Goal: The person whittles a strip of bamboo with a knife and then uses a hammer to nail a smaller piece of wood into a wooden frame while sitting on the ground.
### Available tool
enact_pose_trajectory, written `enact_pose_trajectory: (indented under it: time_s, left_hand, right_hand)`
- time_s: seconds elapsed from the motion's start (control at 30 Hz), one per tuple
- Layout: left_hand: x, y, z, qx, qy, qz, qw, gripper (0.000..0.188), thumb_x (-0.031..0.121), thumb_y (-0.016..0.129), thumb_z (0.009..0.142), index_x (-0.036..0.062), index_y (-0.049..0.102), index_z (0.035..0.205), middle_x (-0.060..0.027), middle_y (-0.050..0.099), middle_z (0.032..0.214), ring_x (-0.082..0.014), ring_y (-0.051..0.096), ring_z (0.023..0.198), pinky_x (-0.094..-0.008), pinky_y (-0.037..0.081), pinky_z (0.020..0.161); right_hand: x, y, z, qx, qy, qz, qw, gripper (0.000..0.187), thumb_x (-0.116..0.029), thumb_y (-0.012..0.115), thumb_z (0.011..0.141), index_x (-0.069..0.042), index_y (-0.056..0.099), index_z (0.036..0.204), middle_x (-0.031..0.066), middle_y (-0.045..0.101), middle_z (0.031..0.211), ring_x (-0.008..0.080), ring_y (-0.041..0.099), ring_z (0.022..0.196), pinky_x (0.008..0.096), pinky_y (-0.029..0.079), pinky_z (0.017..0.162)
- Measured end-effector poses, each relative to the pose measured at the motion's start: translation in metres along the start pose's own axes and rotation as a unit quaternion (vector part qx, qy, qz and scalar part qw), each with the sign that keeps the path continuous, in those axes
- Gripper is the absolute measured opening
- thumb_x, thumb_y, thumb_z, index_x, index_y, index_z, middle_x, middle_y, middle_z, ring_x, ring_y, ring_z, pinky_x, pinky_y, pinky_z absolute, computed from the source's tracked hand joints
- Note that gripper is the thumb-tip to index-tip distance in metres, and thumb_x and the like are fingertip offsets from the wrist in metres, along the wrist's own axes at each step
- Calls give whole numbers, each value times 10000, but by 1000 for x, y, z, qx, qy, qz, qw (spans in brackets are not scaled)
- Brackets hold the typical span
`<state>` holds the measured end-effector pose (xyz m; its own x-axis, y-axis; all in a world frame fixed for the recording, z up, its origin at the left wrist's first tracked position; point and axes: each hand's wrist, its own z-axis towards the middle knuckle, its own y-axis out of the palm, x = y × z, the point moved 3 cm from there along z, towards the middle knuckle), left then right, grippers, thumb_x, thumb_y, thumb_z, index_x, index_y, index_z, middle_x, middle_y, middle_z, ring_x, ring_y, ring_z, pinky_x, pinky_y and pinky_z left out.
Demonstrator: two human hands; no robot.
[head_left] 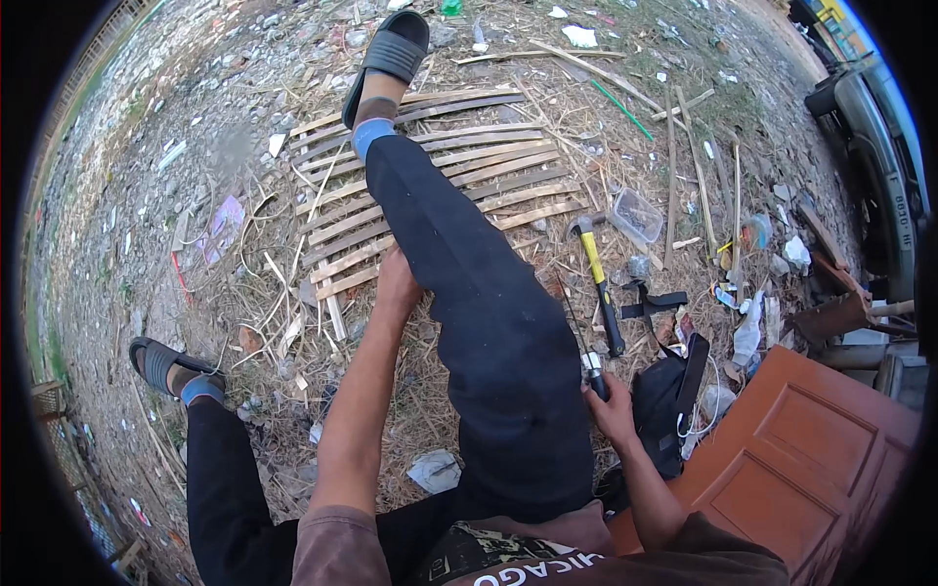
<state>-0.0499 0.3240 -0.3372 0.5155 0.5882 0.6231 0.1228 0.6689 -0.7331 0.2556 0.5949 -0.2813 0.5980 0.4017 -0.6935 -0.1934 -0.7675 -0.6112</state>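
Observation:
My right hand (613, 412) is closed around the dark handle of a tool (594, 369) with a silver collar. A long, thin, dark blade or rod runs forward from it, seen nearly edge-on; its exact kind is unclear. My left hand (396, 280) reaches down by the near edge of a panel of wooden slats (347, 249), its fingers mostly hidden behind my right leg. That leg stretches over the panel, and my sandalled foot (396, 54) rests on its far side. Ahead of my right hand, a hammer (596, 269) with a yellow and black handle lies on the ground.
Right of the hammer are a clear plastic box (637, 215), a black bag (662, 396) and loose wooden strips (699, 171). A reddish-brown panelled door (816, 420) lies at the near right. Beyond it stands a vehicle (874, 146). Stones, dry grass and litter cover the ground.

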Motion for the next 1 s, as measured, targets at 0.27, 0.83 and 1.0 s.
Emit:
enact_pose_trajectory:
  time_s: [0.27, 0.83, 1.0]
  left_hand:
    - [0, 5, 2, -17, -25, 8, 1000, 203, 77, 604, 770, 7, 670, 949, -203, 659, 987, -391, 613, 933, -463, 514, 800]
    - [-3, -3, -7, 10, 11, 81, 997, 208, 223, 648, 853, 35, 646, 941, -143, 623, 902, -326, 601, 886, -427, 499, 813]
    - [-1, 0, -1, 18, 33, 61, 997, 167, 176, 647, 849, 25, 646, 919, -144, 622, 878, -327, 597, 867, -425, 498, 801]
  right_hand:
    - [20, -3, 1, -8, 43, -3, 999, 208, -190, 674, 856, -7, 612, 933, 31, 563, 630, 102, 535, 544, 300, 432, 524]
    - [-20, -82, 91, 145, -98, -6, 985, 224, -90, 626, 907, -15, 605, 1117, 32, 606, 909, 111, 565, 809, 267, 462, 721]
    - [-74, -105, 165, 163, -174, -58, 969, 194, -117, 627, 908, 2, 633, 1061, 53, 639, 887, 117, 581, 795, 277, 475, 732]
